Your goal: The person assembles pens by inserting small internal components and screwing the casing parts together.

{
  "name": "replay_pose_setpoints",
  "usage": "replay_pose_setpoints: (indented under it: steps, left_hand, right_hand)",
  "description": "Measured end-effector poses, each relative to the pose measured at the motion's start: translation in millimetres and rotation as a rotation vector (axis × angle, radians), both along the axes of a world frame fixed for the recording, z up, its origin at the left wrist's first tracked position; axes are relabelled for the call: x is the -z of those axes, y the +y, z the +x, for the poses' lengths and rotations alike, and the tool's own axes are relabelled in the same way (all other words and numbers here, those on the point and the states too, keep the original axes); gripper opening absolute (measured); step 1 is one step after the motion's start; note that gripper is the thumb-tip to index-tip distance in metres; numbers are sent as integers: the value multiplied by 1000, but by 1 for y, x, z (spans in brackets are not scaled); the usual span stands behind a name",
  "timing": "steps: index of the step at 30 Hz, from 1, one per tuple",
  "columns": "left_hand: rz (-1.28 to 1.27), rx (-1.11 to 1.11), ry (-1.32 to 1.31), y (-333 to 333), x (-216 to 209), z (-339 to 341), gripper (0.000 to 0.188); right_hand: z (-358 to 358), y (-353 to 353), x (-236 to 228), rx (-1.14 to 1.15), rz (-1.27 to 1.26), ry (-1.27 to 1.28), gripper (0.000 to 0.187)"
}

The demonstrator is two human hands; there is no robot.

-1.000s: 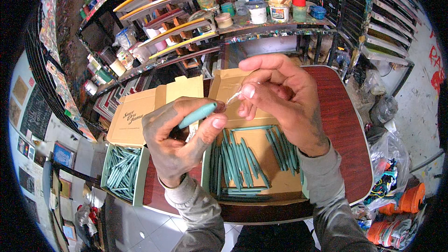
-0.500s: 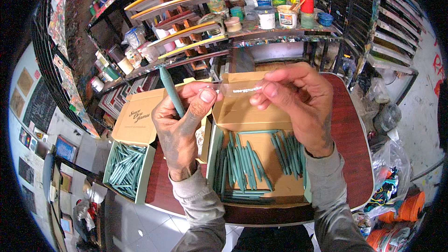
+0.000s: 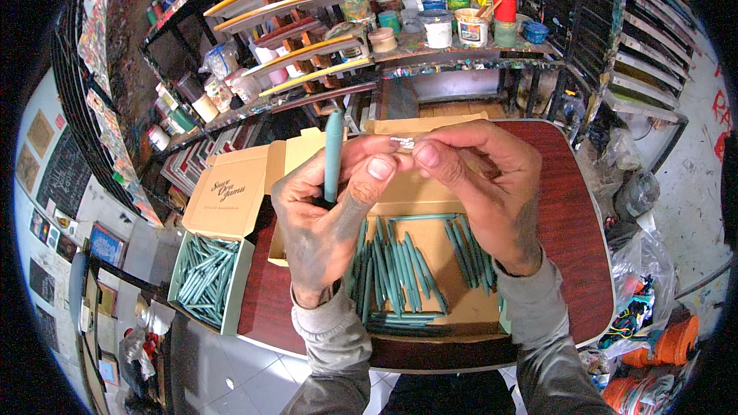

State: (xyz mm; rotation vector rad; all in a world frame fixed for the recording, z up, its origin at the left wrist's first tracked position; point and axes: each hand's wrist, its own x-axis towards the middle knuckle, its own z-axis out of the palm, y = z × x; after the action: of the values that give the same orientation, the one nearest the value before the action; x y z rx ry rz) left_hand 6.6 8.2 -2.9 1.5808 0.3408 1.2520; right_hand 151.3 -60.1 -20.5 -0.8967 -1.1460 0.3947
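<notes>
One teal pen point(image 3: 333, 155) stands nearly upright, gripped in the left hand point(image 3: 319, 207) at the frame's centre; left and right hand point(image 3: 496, 196) fingertips meet, pinching a clear printed strip point(image 3: 402, 143) between them. An open box point(image 3: 237, 284) sits lower left.

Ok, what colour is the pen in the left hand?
Greyish teal. The pen stands up from the left hand, seen best in the head view.

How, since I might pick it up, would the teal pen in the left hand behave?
The teal pen is probably stiff, showing no bend above the left hand; likely light, being slim; and perhaps apt to roll, given its rounded shape.
</notes>
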Motion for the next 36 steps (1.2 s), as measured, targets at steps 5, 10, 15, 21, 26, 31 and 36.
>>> replay_pose_setpoints:
  steps: [5,10,15,21,26,31,36]
  left_hand:
    - [89,-129,19,4,7,-1,19]
    - [134,-202,27,5,6,-2,19]
    - [55,-106,292,5,3,-22,11]
    - [-54,21,223,6,2,-19,10]
    - [-14,95,274,6,-4,-23,8]
    - [-50,82,318,5,-5,-24,6]
    - [-47,57,408,2,-11,-26,6]
  right_hand:
    - [-7,15,10,-230,83,189,15]
    - [12,9,10,-331,-5,-46,15]
    - [17,6,4,-373,-43,44,19]
    - [25,3,5,-534,-164,47,20]
    - [19,7,11,-595,-158,67,21]
    - [19,6,9,-590,-212,68,20]
    - [20,5,11,-570,-226,61,19]
